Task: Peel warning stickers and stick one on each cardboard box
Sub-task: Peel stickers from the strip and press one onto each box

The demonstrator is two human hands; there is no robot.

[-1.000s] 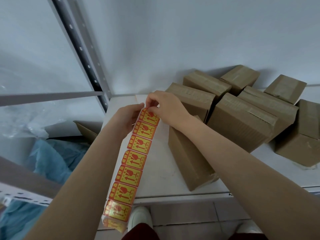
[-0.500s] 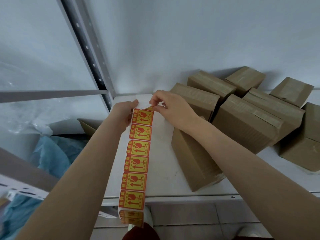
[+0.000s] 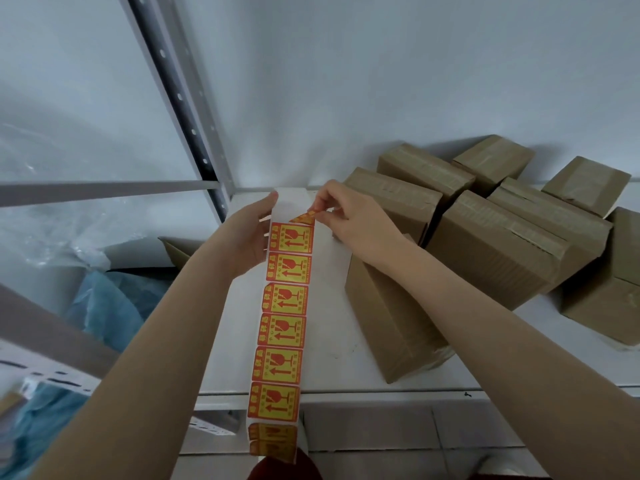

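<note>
item: sticker strip [image 3: 282, 327]. a white backing with red-and-yellow warning stickers in one column. it hangs from my hands down past the near edge of the shelf [image 3: 329, 344], and its tail curls under at the bottom.

item: left hand [image 3: 247, 239]. it holds the strip by its left edge near the top, with the fingers closed round the backing.

item: right hand [image 3: 351, 221]. thumb and forefinger pinch the top sticker [image 3: 306, 216], which is lifted and curled so that only a small triangle of it shows.

change: a second ago this sticker lies flat on the backing with my fingertips working at its corner. now it is mostly off, and bare white backing shows above the next sticker. the strip also hangs straighter than it does then.

meaning: i judge the peel nearly done. sticking comes next.

item: near box [image 3: 391, 317]. brown cardboard, taped, lying just right of the strip and under my right wrist. probably the first to get a sticker.

item: further boxes [image 3: 502, 244]. a taped cluster at far right against the wall. no sticker shows on any box face in view.

risk: the curled sticker may fold onto itself.
</note>
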